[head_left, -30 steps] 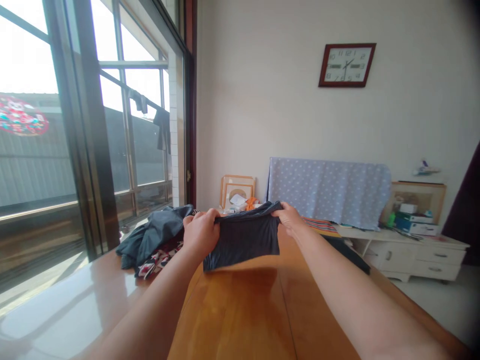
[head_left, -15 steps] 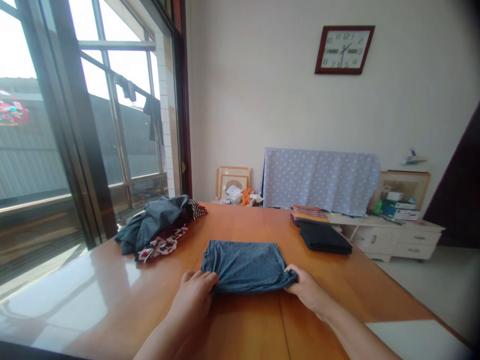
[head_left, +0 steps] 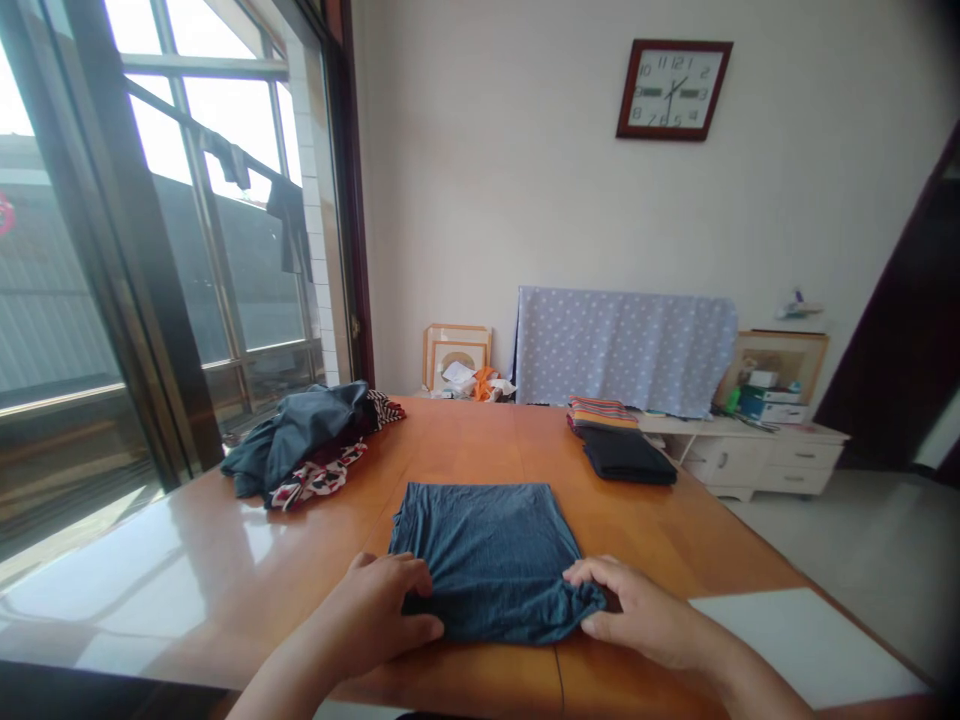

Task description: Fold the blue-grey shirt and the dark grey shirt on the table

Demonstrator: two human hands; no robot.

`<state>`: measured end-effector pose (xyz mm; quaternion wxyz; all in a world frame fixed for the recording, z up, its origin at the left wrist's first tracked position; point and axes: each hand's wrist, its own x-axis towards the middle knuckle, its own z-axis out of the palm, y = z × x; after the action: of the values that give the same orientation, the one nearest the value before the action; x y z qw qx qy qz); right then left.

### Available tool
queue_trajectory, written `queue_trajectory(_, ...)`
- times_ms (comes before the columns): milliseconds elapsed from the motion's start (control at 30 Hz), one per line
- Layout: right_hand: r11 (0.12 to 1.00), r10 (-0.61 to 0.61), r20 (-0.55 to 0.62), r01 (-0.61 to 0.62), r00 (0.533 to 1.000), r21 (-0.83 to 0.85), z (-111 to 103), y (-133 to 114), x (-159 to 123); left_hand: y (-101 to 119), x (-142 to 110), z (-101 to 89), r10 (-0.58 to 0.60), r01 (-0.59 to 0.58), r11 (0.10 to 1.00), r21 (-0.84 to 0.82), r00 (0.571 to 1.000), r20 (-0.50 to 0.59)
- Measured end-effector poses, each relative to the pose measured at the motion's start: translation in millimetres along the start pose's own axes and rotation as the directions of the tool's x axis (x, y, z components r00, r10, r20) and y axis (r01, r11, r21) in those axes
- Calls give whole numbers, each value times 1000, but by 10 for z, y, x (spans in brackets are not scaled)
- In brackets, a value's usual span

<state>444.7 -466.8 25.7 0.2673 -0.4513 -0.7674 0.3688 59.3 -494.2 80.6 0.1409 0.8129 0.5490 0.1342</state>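
The left hand and right hand were both on the folded blue shirt, which lay flat on the wooden table at about 12 o'clock from the camera, close to the near table edge. The left hand sat at the shirt's near-left corner, fingers curled over the cloth, gripping it lightly. The right hand was at the near-right corner, fingers bent over a bunched fold, also gripping. The shirt's bulk lay at about 2 o'clock from the left hand and 10 o'clock from the right. Its outline was close to square, long axis seemingly side to side, hard to say for sure. Neither hand looked clearly nearer. A heap of clothes lay at about 10 o'clock, well apart from the left hand. A dark folded cloth sat just in front of a striped folded cloth at about 1 o'clock. A white board lay near the right hand, at about 4 o'clock.
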Motion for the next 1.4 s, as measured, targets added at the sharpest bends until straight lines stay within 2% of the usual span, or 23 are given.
queue_trajectory(67,996,20,53,-24,998,86,-110,-96,-34,-11,60,-37,-17,17,998,-60,1000,6)
queue_trajectory(100,991,29,27,-32,999,128,-155,-134,-18,-15,111,-43,-18,16,997,-77,1000,-20)
queue_trajectory(167,983,41,-110,-21,993,180,-203,-171,74,-17,238,-18,-8,0,997,-75,994,-113)
queue_trajectory(233,985,42,-254,2,966,171,-188,-157,206,-19,361,58,1,-10,999,-41,978,-207)
queue_trajectory(300,992,30,-300,8,953,123,-122,-105,316,-34,437,173,9,-10,1000,1,973,-231)
queue_trajectory(367,999,12,-284,-2,959,34,-28,-39,357,-74,449,302,-8,15,999,39,984,-180)
queue_trajectory(467,991,-2,-179,-21,984,-130,104,57,278,-168,384,458,-71,79,994,80,993,-91)
queue_trajectory(567,976,23,-95,-43,995,-215,170,133,154,-237,313,514,-85,91,992,87,994,-74)
queue_trajectory(667,980,37,-148,-65,988,-187,163,171,96,-240,283,478,-71,78,994,79,994,-88)
queue_trajectory(767,993,32,-196,-54,980,-108,106,152,75,-193,268,391,-32,43,997,61,985,-170)
queue_trajectory(900,995,22,-192,-39,981,-87,10,45,-12,-114,241,271,33,-42,999,-32,971,-238)
queue_trajectory(1067,987,-19,-167,-8,986,-162,-41,-144,-162,-37,174,234,40,-58,988,-140,991,-126)
queue_trajectory(1167,977,-39,-106,16,994,-213,-38,-220,-227,1,119,243,54,-61,987,-146,997,-50)
queue_trajectory(1267,964,-39,-53,24,998,-265,-29,-251,-265,25,78,246,76,-80,992,-100,996,-40)
queue_trajectory(1400,970,-43,-59,27,997,-242,-4,-234,-273,71,58,244,60,-62,996,-57,997,-42)
